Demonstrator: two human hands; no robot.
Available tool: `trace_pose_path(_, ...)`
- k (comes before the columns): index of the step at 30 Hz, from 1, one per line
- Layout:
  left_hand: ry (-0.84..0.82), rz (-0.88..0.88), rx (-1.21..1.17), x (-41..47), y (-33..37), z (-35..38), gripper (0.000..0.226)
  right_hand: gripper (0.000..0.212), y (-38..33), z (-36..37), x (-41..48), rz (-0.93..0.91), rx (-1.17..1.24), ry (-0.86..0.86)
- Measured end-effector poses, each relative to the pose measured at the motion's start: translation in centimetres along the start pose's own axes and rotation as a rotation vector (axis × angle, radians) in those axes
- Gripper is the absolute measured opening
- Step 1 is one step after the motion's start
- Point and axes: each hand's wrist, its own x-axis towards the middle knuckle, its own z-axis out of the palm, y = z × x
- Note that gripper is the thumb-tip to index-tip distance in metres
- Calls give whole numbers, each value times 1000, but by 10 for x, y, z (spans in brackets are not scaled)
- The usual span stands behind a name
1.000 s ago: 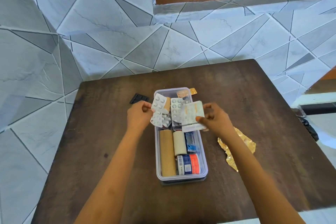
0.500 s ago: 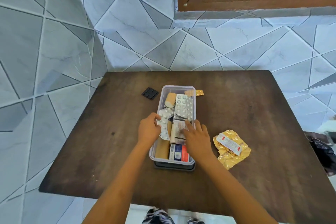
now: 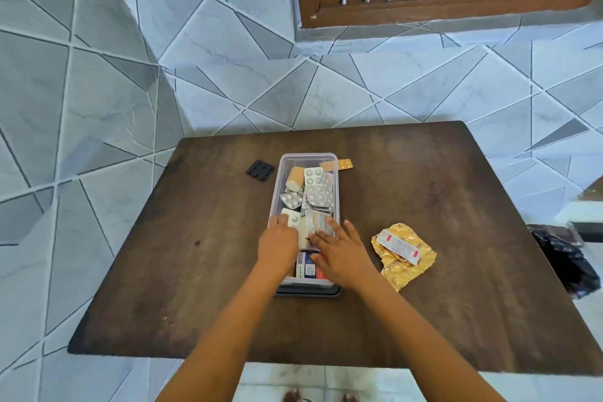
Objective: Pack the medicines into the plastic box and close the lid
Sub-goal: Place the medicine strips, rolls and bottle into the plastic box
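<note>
A clear plastic box (image 3: 276, 188) stands mid-table on a dark lid (image 3: 308, 292). Inside lie a silver blister pack (image 3: 318, 184), a beige roll (image 3: 295, 177), smaller blister pieces (image 3: 291, 199) and medicine cartons (image 3: 306, 268) at the near end. My left hand (image 3: 278, 245) reaches into the box's left side, fingertips on a white blister pack (image 3: 292, 219). Spread flat, my right hand (image 3: 339, 253) presses on a printed foil strip (image 3: 318, 223) in the box.
A crumpled gold foil packet (image 3: 408, 266) with a white-and-red strip (image 3: 398, 245) lies right of the box. An orange blister strip (image 3: 343, 164) sits at the box's far right corner, a black blister pack (image 3: 260, 170) at its far left. A black bag (image 3: 567, 261) lies beyond the brown table (image 3: 440, 192).
Both hands have lowered the blister packs from above the box down into it. The right hand has flattened on top of them. The camera has pulled back and tilted up.
</note>
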Motion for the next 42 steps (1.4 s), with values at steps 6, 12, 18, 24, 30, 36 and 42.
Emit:
trace_pose_path(6, 135, 0, 34, 8, -5, -17, 27, 45, 16, 3, -25, 103, 228, 327)
trace_pose_path(12, 152, 331, -440, 29, 45, -41, 26, 46, 71, 3, -66, 729, 341, 285)
trace_pose_path(18, -150, 681, -173, 52, 130, -4, 43, 82, 101, 6, -85, 853, 290, 4)
trace_pose_path(24, -116, 659, 2, 63, 150, 18, 40, 81, 104, 13, -79, 831, 306, 38)
trace_pose_path(30, -29, 558, -99, 66, 151, 12, 31, 85, 113, 7, -68, 865, 529, 106)
trace_pose_path(36, 209, 303, -464, 68, 113, -32, 30, 18, 120, -22, -52, 896, 868, 537)
trace_pose_path(42, 314, -31, -629, 65, 24, -74, 23, 18, 99, -88, -5, 674, 983, 762)
